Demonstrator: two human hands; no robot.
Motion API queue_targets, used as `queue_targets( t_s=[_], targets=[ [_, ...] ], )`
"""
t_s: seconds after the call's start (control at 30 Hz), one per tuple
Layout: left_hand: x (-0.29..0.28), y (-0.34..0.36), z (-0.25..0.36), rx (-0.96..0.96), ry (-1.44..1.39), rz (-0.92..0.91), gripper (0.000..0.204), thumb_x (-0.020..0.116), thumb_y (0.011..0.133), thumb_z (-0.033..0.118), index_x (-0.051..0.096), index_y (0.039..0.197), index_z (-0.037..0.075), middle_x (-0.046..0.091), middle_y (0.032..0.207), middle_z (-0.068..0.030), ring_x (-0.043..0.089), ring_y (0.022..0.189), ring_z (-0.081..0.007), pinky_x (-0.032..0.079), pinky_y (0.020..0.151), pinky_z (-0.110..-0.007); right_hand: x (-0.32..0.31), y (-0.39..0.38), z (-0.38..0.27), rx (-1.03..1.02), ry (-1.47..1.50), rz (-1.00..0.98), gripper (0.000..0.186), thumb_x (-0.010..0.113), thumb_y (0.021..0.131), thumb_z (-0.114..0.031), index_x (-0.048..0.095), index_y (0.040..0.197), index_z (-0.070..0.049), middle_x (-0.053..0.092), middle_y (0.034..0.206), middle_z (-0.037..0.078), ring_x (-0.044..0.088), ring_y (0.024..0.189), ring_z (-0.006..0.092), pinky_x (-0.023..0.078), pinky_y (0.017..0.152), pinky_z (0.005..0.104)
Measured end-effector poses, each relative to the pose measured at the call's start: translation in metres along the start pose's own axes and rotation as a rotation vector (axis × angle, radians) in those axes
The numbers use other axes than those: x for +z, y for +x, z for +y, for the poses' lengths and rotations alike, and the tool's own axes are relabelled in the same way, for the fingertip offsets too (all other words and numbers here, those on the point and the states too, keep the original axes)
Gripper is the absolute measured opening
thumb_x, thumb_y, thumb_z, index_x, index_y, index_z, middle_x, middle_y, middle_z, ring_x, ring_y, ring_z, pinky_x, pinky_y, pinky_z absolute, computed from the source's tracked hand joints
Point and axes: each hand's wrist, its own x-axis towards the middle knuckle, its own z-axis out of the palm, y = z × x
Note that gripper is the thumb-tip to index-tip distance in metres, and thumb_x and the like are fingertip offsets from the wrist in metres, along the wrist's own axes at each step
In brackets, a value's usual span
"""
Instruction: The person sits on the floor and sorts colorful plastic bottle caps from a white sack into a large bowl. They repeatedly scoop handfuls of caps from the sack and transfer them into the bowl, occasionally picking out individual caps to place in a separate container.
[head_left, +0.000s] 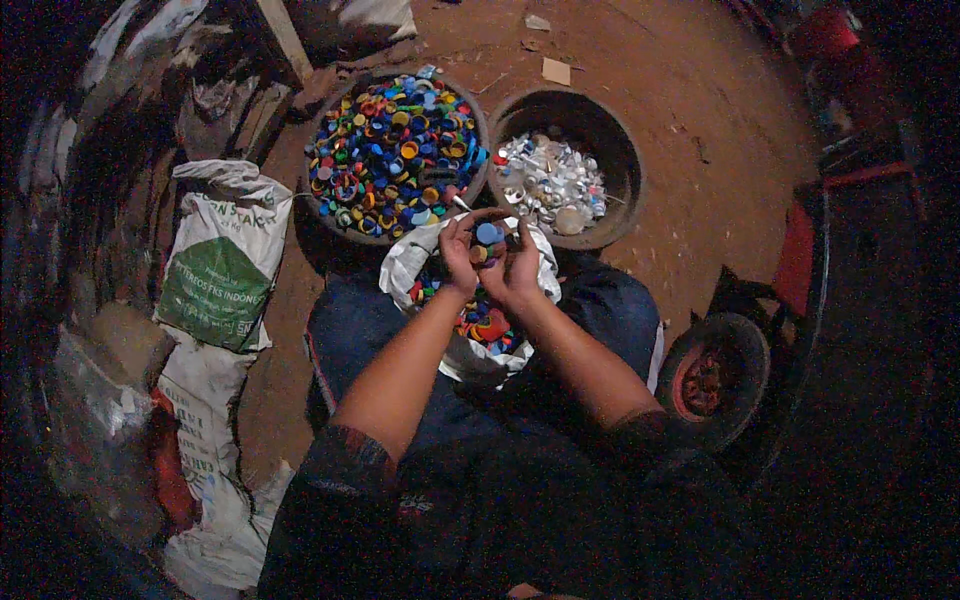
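Observation:
My left hand and my right hand are cupped side by side, with several plastic bottle caps lying between them. A blue cap is the plainest; darker ones sit below it, too dim to count. Both hands are over a white sack, open between my knees, with more coloured caps inside. Just beyond my left fingers stands a round tub heaped with mixed-colour caps. A second tub, past my right hand, holds white and clear caps.
A white and green printed sack lies at the left, with another pale sack nearer me. On the right is a wheel with a red hub, attached to dark equipment. A small piece of cardboard lies on the brown floor.

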Motion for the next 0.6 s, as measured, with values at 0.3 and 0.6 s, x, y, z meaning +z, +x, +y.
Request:
queue_targets(
  t_s=[0.3,0.6],
  targets=[
    [0.003,0.014,-0.001,0.325,0.201,0.124,0.056,0.035,0.093,0.039,0.044,0.132,0.0,0.053,0.128,-0.0133,0.051,0.116,-0.0243,0.036,0.101,-0.038,-0.016,0.012,-0.001,0.078,-0.063,-0.021,0.052,0.035,0.098,-0.044,0.044,0.132,-0.005,0.052,0.129,0.016,0.051,0.117,0.0331,0.036,0.103,0.0478],
    [-0.014,0.024,-0.024,0.595,0.419,0.235,0.052,0.043,0.09,0.033,0.042,0.132,0.003,0.047,0.131,-0.0139,0.043,0.123,-0.0264,0.03,0.107,-0.038,-0.008,0.01,0.011,0.16,-0.088,0.116,0.044,0.04,0.097,-0.038,0.054,0.12,-0.003,0.059,0.116,0.017,0.059,0.105,0.0306,0.046,0.094,0.0436]
  ],
)
